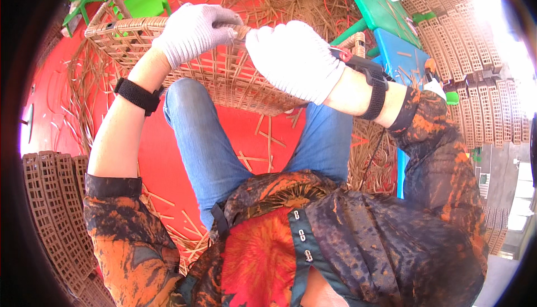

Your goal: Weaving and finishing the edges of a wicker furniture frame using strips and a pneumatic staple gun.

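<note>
Fingers of the left hand (196, 34) curl nearly closed around the rim (140, 23) of the wicker basket (235, 93), twelve o'clock in the head view. The right hand (295, 61) hides its fingertips; I cannot tell their grip. I'd keep the left firm, steadying the rim.

1. Tan woven basket (238, 93), kinda boxy, with see-through lattice on the long side.
2. Rim (140, 23) is wrapped in similar tan strips.
3. It's sitting lengthwise, left to right, across the upper middle.
</note>
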`<state>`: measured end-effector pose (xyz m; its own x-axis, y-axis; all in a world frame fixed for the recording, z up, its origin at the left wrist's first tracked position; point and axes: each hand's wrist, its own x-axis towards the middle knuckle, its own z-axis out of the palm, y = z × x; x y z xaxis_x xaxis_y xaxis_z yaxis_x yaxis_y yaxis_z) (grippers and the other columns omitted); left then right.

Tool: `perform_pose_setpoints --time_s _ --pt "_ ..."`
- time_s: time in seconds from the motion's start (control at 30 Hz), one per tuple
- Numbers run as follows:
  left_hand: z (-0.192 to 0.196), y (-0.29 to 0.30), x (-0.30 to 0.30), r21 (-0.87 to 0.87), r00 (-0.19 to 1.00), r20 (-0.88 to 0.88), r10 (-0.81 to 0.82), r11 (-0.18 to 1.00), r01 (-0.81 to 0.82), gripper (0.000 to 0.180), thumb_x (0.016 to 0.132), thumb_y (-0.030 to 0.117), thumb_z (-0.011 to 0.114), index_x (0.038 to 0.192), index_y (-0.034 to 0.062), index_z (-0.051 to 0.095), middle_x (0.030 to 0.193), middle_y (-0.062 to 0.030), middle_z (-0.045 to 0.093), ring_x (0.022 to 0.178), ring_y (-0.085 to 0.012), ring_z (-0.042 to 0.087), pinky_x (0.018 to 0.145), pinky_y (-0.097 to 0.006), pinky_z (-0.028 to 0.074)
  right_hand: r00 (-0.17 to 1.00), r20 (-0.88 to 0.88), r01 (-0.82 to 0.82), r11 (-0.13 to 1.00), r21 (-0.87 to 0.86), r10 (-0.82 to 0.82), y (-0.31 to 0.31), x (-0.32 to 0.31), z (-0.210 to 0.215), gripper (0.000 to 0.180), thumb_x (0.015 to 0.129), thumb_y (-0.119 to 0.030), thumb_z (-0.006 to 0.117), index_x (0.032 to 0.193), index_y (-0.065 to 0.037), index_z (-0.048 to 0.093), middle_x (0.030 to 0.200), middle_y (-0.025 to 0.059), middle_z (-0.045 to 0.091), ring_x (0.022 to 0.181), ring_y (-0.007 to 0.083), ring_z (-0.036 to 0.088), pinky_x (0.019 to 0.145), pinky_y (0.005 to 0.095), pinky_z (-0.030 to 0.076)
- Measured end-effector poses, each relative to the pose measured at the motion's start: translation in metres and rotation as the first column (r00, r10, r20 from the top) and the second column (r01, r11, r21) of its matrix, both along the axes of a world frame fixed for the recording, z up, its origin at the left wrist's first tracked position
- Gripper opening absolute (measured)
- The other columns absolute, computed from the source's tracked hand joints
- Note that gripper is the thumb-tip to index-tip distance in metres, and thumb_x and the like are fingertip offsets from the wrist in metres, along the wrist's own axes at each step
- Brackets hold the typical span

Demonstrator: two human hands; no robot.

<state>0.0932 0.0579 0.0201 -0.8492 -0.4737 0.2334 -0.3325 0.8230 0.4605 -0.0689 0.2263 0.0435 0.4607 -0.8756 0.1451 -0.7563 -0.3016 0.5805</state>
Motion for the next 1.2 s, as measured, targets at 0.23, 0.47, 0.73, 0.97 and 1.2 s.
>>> perform_pose_setpoints --time_s 0.23,0.47,0.73,0.97,1.2 --pt "0.0 0.004 0.004 -0.063 0.998 -0.043 -0.046 0.997 0.043 0.033 0.085 0.04 0.068 0.107 0.0176 0.078 0.097 -0.0082 0.075 0.09 -0.0272 0.071 0.087 -0.038 0.054 0.991 0.104 -0.089 0.995 0.035 0.085 0.008 -0.013 0.011 0.034 0.087 -0.017 0.059 0.118 -0.002 0.058 0.078 0.0037 0.054 0.067 0.0159 0.062 0.058 0.0324 0.049" --pt "-0.003 0.001 0.003 -0.099 0.998 -0.037 -0.058 0.994 0.054 0.034 0.084 0.039 0.066 0.108 0.018 0.077 0.093 -0.007 0.073 0.088 -0.027 0.069 0.086 -0.04 0.052 0.991 0.109 -0.073 0.997 -0.002 0.072 0.029 -0.028 0.062 0.047 0.086 -0.013 0.06 0.133 -0.015 0.057 0.079 0.0068 0.056 0.066 0.0229 0.063 0.057 0.0368 0.051" --pt "-0.004 0.001 0.002 -0.13 0.997 -0.044 -0.06 0.99 0.054 0.031 0.085 0.039 0.066 0.107 0.0195 0.077 0.089 -0.0069 0.072 0.085 -0.0271 0.069 0.085 -0.041 0.053 0.998 0.053 -0.034 0.997 0.064 0.031 0.013 -0.026 0.052 0.045 0.093 -0.019 0.053 0.137 -0.024 0.058 0.081 0.0088 0.058 0.06 0.0242 0.062 0.056 0.0371 0.051" --pt "-0.004 -0.001 0.001 -0.183 0.997 -0.045 -0.07 0.981 0.061 0.032 0.087 0.042 0.063 0.107 0.0208 0.076 0.089 -0.0059 0.072 0.085 -0.0265 0.068 0.083 -0.04 0.052 1.0 -0.027 -0.01 0.995 0.096 0.013 0.011 -0.01 0.054 0.043 0.09 -0.018 0.056 0.132 -0.017 0.06 0.081 0.0065 0.058 0.068 0.02 0.064 0.057 0.0358 0.05" --pt "-0.009 0.001 0.001 -0.276 0.991 -0.1 -0.085 0.96 0.055 0.028 0.083 0.033 0.067 0.101 0.0123 0.076 0.088 -0.008 0.071 0.084 -0.028 0.069 0.082 -0.039 0.053 0.998 -0.061 0.02 0.995 0.093 -0.014 0.01 -0.002 0.058 0.043 0.088 -0.017 0.059 0.131 -0.014 0.06 0.083 0.0069 0.06 0.071 0.0199 0.065 0.058 0.0356 0.051"
